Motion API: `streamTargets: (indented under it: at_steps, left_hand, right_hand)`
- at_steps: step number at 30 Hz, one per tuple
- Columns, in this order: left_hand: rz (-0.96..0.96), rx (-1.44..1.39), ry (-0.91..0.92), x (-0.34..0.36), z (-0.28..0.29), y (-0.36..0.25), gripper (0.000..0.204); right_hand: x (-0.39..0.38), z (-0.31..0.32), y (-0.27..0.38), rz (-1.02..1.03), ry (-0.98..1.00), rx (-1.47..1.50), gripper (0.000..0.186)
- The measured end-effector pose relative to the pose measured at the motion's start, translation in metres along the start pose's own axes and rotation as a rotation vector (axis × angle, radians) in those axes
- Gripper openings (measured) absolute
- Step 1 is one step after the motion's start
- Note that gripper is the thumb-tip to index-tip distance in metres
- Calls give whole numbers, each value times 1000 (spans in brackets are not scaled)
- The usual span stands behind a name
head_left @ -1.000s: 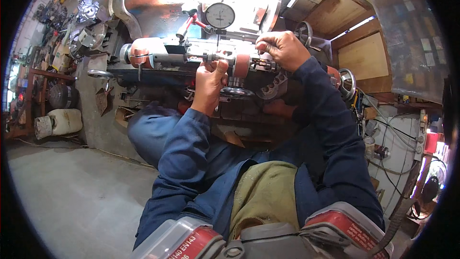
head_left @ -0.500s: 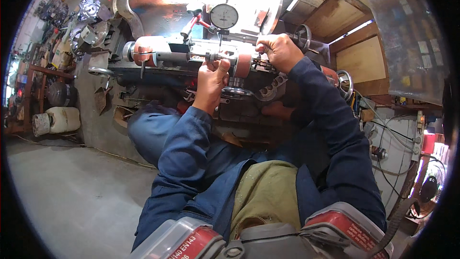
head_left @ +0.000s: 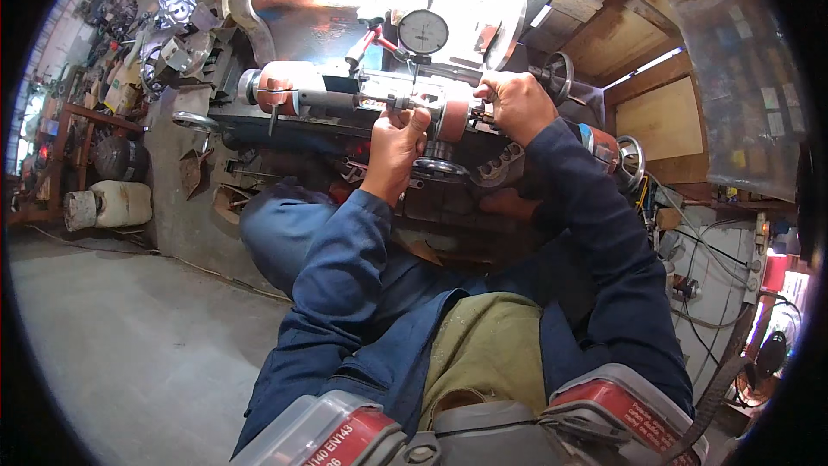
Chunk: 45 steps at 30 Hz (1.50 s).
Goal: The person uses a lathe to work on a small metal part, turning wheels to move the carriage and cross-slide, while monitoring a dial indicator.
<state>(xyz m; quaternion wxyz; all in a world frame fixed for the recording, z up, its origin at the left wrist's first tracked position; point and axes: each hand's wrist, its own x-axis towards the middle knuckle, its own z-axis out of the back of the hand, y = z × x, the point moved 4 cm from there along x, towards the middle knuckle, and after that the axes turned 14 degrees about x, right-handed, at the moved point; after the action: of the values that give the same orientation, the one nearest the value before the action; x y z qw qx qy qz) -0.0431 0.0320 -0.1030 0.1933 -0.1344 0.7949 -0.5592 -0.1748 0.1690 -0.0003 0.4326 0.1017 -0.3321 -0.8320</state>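
Observation:
My left hand (head_left: 398,148) pinches a thin metal shaft (head_left: 373,99) between thumb and fingertips. The shaft lies along a bench machine, between an orange tailstock-like block (head_left: 278,88) and an orange round housing (head_left: 454,119). Just above my left fingers stands a round dial gauge (head_left: 423,32), carried on a red jointed arm (head_left: 371,40); glare washes out the area where its stem meets the work. My right hand (head_left: 523,106) is closed at the right side of the housing, near several small pins. What its fingers grip is hidden.
Handwheels sit at the machine's left end (head_left: 197,122), front (head_left: 441,169) and right end (head_left: 632,162). A metal piece with round holes (head_left: 500,164) lies below my right hand. Metal parts crowd the left bench. A white plastic jug (head_left: 121,204) stands on the floor left.
The whole scene has shifted slightly rightward in the view. My left hand keeps its pinch on the shaft. My right hand has turned slightly and sits a little lower beside the housing.

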Motion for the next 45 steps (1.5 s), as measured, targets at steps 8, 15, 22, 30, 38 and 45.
streamTargets:
  at_steps: [8,15,22,30,38,45]
  left_hand:
    - [14,1,-16,-2,-3,-5,53]
    - [15,-28,-20,0,-3,-1,55]
    - [-22,-20,-1,0,-5,-2,53]
    - [15,-90,0,2,0,4,42]
    - [13,-239,44,6,2,16,44]
    - [-7,-78,-70,0,-9,0,35]
  right_hand:
    - [-3,0,1,59,-107,11,14]
    - [-3,-2,0,-43,-71,-148,22]
    - [0,-1,8,-164,-7,-178,21]
    - [2,7,-1,-25,19,-54,19]
    - [-45,65,26,68,-441,201,24]
    - [-196,190,-129,-555,-673,-256,40]
